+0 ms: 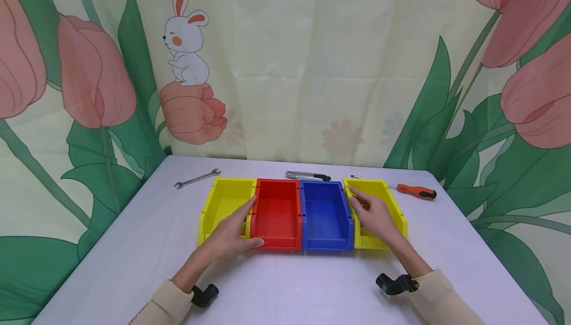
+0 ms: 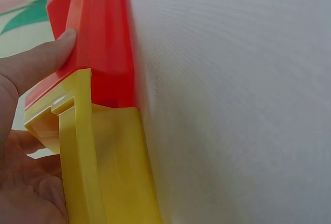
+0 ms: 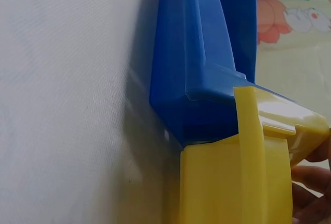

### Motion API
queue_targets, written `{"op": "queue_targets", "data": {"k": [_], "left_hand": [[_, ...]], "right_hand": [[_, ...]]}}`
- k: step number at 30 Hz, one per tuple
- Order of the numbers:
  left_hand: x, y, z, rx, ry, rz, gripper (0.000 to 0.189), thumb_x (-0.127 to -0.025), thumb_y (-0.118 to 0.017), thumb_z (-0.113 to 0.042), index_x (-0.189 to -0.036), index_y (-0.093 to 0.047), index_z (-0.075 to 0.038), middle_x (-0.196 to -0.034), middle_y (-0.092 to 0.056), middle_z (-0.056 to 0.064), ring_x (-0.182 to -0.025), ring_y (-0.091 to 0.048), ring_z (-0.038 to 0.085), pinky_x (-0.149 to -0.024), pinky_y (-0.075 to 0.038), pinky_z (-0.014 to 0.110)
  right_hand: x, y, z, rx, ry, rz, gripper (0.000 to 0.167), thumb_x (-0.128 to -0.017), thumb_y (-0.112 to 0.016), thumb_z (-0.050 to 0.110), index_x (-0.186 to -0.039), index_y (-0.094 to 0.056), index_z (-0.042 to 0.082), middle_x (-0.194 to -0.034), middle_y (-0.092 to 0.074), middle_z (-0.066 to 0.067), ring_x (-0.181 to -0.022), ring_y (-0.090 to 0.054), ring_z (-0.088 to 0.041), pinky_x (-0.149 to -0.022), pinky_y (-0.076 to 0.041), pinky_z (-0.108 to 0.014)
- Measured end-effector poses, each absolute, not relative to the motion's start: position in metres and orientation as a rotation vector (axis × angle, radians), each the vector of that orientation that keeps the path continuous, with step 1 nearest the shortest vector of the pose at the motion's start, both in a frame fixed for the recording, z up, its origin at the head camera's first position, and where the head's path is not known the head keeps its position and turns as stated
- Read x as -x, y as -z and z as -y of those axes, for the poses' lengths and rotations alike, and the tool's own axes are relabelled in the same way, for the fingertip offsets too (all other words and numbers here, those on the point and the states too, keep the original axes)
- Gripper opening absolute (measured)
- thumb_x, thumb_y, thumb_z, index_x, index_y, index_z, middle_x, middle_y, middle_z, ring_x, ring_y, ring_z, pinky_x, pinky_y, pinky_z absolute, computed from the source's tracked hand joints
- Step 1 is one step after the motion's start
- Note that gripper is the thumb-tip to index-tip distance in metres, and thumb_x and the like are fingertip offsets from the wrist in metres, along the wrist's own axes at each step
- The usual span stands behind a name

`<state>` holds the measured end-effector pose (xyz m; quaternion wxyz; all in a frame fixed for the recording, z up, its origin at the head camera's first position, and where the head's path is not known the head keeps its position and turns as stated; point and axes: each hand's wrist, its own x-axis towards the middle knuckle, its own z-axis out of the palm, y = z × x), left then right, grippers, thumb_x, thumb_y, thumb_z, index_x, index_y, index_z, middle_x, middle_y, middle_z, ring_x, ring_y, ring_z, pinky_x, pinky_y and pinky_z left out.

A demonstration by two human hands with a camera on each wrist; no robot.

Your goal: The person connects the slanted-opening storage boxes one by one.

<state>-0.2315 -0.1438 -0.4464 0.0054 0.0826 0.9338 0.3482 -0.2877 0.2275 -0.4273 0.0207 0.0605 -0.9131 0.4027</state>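
Four open plastic bins stand side by side: a yellow bin [image 1: 225, 201], a red bin [image 1: 277, 216], a blue bin [image 1: 327, 211] and a second yellow bin [image 1: 372, 241]. My left hand [image 1: 229, 233] reaches over the left yellow bin with straight fingers at its wall beside the red bin. Its thumb [image 2: 51, 58] rests on the red bin's front lip in the left wrist view. My right hand [image 1: 374, 218] pinches the left wall of the right yellow bin. In the right wrist view its fingers [image 3: 310, 182] are bent behind that wall, partly hidden.
Behind the bins lie a wrench [image 1: 198, 179] at the left, a black-and-silver utility knife [image 1: 308, 175] in the middle and an orange-handled screwdriver [image 1: 415, 191] at the right. The white table [image 1: 294, 290] ends at a curtain [image 1: 285, 92] printed with tulips and a rabbit.
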Motion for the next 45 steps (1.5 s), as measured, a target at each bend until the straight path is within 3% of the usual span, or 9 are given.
{"op": "queue_targets", "data": {"k": [21,45], "left_hand": [[0.232,0.446,0.145,-0.303,-1.099,-2.934,0.114,-0.08,-0.094,-0.024,-0.17,-0.024,-0.024,-0.172,-0.039,0.005,-0.155,-0.043,0.033,-0.108,-0.059,0.051],[0.23,0.445,0.143,-0.256,-1.098,-2.907,0.115,-0.079,-0.094,-0.025,-0.17,-0.023,-0.027,-0.172,-0.039,0.003,-0.154,-0.043,0.032,-0.104,-0.062,0.049]], "right_hand": [[0.287,0.43,-0.227,-0.195,-1.258,2.812,0.051,-0.114,-0.049,0.029,-0.162,-0.044,0.014,-0.154,-0.059,-0.023,-0.13,-0.066,-0.038,-0.107,-0.059,-0.05],[0.284,0.442,-0.225,-0.156,-1.255,2.82,0.05,-0.114,-0.048,0.025,-0.161,-0.043,0.011,-0.156,-0.056,-0.024,-0.121,-0.066,-0.034,-0.109,-0.059,-0.048]]}}
